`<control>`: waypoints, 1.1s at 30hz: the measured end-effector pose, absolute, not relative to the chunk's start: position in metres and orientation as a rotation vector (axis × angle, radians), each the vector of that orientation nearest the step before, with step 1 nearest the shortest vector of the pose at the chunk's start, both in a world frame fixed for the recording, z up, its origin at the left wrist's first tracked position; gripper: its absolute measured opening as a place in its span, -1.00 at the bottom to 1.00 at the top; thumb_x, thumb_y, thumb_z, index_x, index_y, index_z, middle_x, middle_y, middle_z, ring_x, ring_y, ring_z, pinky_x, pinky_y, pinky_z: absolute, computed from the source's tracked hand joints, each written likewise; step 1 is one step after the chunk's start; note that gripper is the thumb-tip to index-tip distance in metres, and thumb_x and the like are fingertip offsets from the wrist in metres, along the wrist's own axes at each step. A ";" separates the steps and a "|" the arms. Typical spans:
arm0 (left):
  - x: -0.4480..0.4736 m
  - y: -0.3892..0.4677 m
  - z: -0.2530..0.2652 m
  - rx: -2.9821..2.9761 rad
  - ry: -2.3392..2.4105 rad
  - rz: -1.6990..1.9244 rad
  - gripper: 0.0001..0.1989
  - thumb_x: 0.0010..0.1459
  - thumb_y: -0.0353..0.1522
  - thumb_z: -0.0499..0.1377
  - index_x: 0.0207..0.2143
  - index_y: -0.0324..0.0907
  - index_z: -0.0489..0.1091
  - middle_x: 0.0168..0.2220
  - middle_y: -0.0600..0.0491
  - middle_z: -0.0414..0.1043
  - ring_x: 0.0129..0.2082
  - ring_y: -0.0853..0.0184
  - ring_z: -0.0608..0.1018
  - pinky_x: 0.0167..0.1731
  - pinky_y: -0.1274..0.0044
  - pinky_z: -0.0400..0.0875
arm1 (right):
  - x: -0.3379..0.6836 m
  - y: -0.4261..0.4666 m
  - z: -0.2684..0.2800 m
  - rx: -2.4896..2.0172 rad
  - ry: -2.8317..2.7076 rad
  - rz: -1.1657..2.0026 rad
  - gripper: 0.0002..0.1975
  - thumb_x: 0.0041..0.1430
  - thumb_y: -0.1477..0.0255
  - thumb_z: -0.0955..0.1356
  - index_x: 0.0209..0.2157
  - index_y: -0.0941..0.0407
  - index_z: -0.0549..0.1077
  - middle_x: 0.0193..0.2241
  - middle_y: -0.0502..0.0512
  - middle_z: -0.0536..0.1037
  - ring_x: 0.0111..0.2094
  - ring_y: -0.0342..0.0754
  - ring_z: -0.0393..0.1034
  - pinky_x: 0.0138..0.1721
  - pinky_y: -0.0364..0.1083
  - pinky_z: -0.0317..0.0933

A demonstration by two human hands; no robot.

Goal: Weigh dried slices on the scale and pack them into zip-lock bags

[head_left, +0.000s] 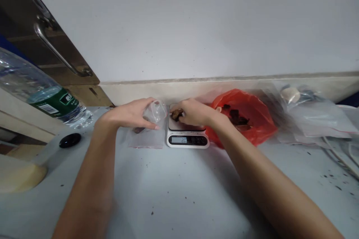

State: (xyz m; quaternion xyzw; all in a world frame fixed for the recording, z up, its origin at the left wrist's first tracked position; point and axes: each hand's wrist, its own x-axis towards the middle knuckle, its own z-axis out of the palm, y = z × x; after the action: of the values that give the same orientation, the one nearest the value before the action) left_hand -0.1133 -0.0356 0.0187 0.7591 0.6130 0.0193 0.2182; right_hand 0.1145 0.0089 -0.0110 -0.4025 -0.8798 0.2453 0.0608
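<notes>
My left hand [134, 114] is closed on a small clear zip bag [157, 112], its mouth facing the scale. Below that hand, another clear bag [147, 142] lies flat on the table, with a dark piece [138, 130] partly hidden by the hand. Over the plate of a white kitchen scale [169, 140], my right hand [193, 111] pinches a brown, dried-looking piece [176, 114]. The scale's display appears to read 2.0. An open red plastic bag [263, 121] sits to the right, holding dark brown dried pieces [238, 119].
Clear bags [322, 119] are piled at the right, near a cable [336, 155]. A large water bottle [53, 99] is at the left, with a black oval object [70, 140] close to it. A white wall [190, 26] borders the table's [174, 194] back.
</notes>
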 end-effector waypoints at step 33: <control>-0.076 -0.049 0.037 2.016 1.299 0.870 -0.60 0.20 -0.06 0.34 -0.04 -0.11 0.64 -0.25 -0.05 0.75 -0.16 0.12 0.76 -0.09 0.38 0.67 | 0.175 -0.005 0.036 -0.883 -2.035 0.811 -0.69 0.14 0.35 0.56 -0.53 0.04 0.40 -0.53 -0.01 0.49 -0.49 -0.10 0.33 -0.46 -0.09 0.18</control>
State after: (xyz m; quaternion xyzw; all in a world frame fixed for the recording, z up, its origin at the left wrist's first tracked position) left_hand -0.0757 -0.0489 0.0373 0.7560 0.4871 0.3262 0.2911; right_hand 0.1754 -0.0053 0.0363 -0.3460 -0.7968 0.3176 0.3801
